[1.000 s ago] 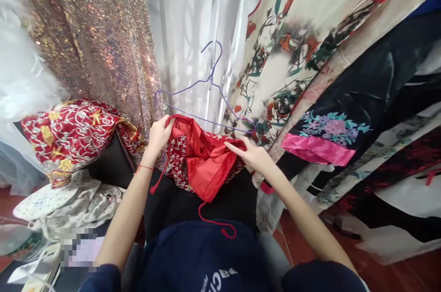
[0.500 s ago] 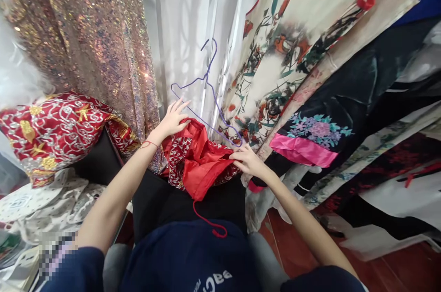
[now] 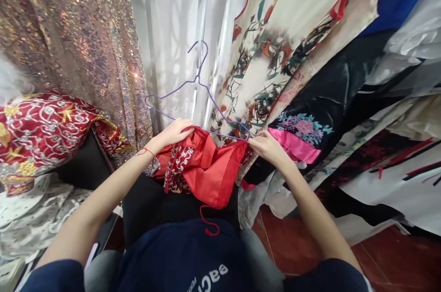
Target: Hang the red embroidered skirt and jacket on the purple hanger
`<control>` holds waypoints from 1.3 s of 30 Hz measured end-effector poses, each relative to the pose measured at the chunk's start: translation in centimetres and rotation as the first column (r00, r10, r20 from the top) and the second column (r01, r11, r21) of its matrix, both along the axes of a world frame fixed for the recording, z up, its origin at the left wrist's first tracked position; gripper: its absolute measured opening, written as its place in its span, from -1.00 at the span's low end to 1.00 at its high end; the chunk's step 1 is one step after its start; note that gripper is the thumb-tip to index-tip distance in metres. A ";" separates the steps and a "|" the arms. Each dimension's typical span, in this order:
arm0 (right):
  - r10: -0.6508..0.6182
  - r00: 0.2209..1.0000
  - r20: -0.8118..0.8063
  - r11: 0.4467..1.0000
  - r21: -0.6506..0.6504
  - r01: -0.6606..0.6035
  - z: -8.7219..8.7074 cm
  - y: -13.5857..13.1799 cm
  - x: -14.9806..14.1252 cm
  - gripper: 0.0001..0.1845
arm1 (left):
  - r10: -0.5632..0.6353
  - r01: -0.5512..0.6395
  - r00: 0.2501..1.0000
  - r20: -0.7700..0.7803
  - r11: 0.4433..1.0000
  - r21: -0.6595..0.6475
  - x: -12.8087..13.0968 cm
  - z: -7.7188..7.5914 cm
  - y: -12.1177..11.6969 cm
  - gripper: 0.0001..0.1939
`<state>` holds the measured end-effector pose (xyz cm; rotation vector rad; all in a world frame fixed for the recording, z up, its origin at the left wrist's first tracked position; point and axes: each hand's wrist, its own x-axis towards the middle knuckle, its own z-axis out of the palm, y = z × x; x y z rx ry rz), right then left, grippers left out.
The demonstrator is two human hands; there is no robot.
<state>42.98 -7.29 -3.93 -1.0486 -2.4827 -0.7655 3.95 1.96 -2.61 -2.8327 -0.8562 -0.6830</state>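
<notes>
A red garment (image 3: 210,170) with a smooth lining and silver-patterned brocade lies across my lap, its red cord (image 3: 214,225) hanging down toward my shirt. My left hand (image 3: 177,131) is closed on the garment's upper left edge, at the lower bar of a purple hanger (image 3: 175,86). The hanger's hook points up and away from me. With fingers pinched, my right hand (image 3: 268,146) holds the garment's right edge beside the hanger's right corner. The fingertips of both hands are partly hidden, so whether each also grips the hanger is unclear.
Another red and gold brocade garment (image 3: 48,131) drapes over something black at left. Sequinned fabric (image 3: 93,35) and a white curtain (image 3: 165,21) hang ahead. Floral and dark dresses (image 3: 310,90) crowd the right, above a red tiled floor (image 3: 279,237).
My right hand has moved right, drawing the garment's edge out wider. My left hand has come down from spread fingers to a grip. The hanger's left end now reaches further left.
</notes>
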 end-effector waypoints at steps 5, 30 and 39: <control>-0.036 0.999 0.025 0.999 0.025 0.035 1.8 -0.2 1.2 -0.69 | 0.009 -0.009 1.000 0.020 1.000 0.023 0.4 0.4 -1.9 -0.65; -0.175 0.850 -0.496 0.965 0.085 0.248 8.4 2.2 -2.4 -0.72 | 0.204 -0.189 0.968 -0.143 0.976 0.109 4.5 -0.3 -4.8 -0.76; 0.117 0.717 -0.687 0.976 -0.053 -0.209 8.7 7.5 -9.7 -0.70 | 0.262 -0.252 0.959 -0.107 0.963 0.100 4.0 -0.8 -4.1 -0.80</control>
